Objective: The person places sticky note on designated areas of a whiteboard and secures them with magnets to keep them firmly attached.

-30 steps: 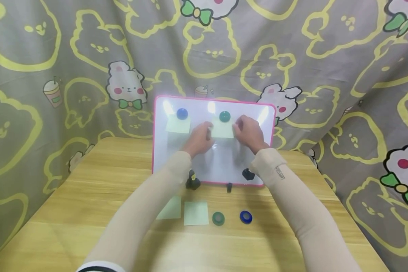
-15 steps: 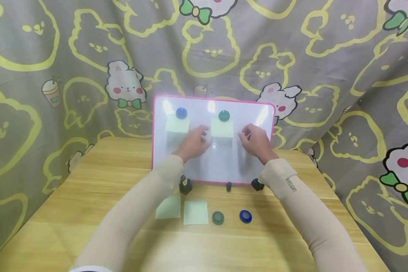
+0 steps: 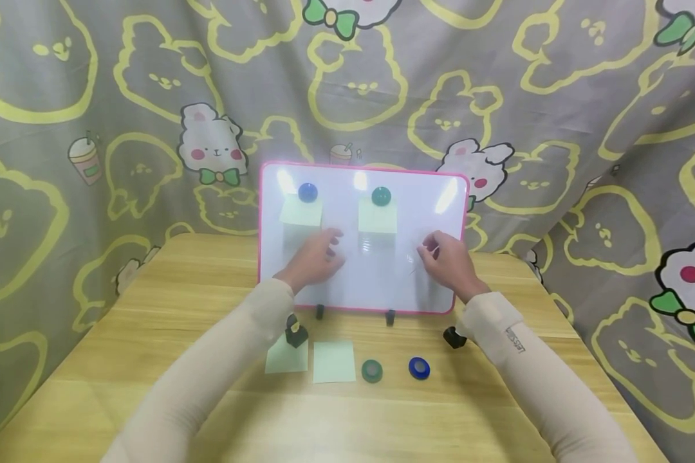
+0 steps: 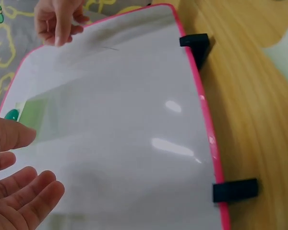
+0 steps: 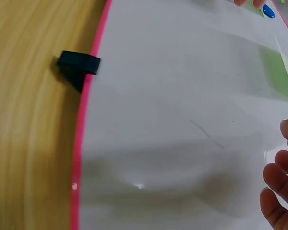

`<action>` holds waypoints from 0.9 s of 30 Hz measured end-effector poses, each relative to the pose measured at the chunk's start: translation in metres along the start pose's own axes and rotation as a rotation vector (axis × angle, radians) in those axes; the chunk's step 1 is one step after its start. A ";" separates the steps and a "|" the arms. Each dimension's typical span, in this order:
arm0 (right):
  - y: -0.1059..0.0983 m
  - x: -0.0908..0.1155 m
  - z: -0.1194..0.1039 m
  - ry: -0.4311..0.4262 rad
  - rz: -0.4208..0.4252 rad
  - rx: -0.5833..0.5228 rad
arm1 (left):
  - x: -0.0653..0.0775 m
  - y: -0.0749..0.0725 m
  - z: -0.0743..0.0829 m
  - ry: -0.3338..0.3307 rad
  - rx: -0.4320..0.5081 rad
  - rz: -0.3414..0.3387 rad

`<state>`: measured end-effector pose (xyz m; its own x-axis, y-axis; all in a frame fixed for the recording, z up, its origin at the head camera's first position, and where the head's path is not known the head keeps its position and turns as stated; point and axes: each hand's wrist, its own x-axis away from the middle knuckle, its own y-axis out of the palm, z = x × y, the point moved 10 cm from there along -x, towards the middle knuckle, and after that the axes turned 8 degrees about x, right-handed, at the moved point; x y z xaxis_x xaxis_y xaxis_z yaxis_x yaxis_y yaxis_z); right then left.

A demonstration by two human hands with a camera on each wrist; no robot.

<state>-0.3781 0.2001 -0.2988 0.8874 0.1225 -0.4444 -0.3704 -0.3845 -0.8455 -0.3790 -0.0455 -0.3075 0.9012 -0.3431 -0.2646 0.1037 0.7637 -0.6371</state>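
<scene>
A whiteboard [image 3: 370, 283] with a pink rim stands tilted on the table. On its upper left a blue magnet [image 3: 307, 192] holds a pale sticky note [image 3: 302, 211]; further right a green magnet [image 3: 381, 196] holds a second note [image 3: 378, 218]. My left hand [image 3: 315, 256], fingers loosely bent and holding nothing, hovers before the board below and between the notes. To the right of the green-magnet note, my right hand [image 3: 448, 257] is also bare, its fingers relaxed. In the left wrist view the left fingers [image 4: 43, 191] are spread apart.
On the wooden table [image 3: 347, 424] lie two more sticky notes, one on the left [image 3: 284, 357] and another [image 3: 334, 361] beside it. A green magnet [image 3: 372, 370] and a blue magnet [image 3: 419, 368] lie to their right. Black stand feet [image 3: 390, 317] support the board; a patterned curtain [image 3: 255, 83] hangs behind.
Both hands have drawn away from the green-magnet note, the left toward the lower left, the right toward the lower right. The note stays on the board under its magnet.
</scene>
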 end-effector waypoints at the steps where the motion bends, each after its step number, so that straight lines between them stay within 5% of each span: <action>1: 0.000 0.003 0.001 -0.005 0.000 0.002 | 0.002 0.000 -0.002 -0.005 0.002 -0.001; 10: 0.010 0.029 0.011 0.001 -0.044 -0.019 | 0.027 0.000 -0.024 0.015 0.016 -0.016; 21: 0.032 0.062 0.013 -0.061 -0.111 -0.067 | 0.054 0.007 -0.050 -0.055 0.030 -0.081; 27: 0.052 0.081 0.012 -0.130 -0.242 -0.115 | 0.069 0.013 -0.062 -0.050 -0.009 -0.124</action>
<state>-0.3288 0.2007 -0.3823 0.9009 0.3364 -0.2743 -0.1124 -0.4298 -0.8959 -0.3416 -0.0933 -0.3794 0.9016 -0.4067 -0.1473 0.2118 0.7122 -0.6693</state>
